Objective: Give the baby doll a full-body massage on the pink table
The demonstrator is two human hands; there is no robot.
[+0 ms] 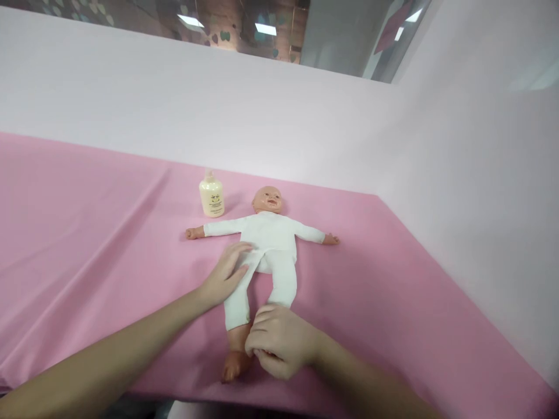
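A baby doll in a white long-sleeved outfit lies on its back, arms spread wide, head toward the wall. My left hand rests on the hip and thigh of the doll's leg at the left, fingers extended and slightly apart. My right hand is curled around the lower end of the other leg, hiding that foot. The doll's bare foot at the left points toward me.
A pump bottle of pale yellow liquid stands left of the doll's head. The pink sheet covers the table, with folds at the left. White walls border the back and right, with a window above.
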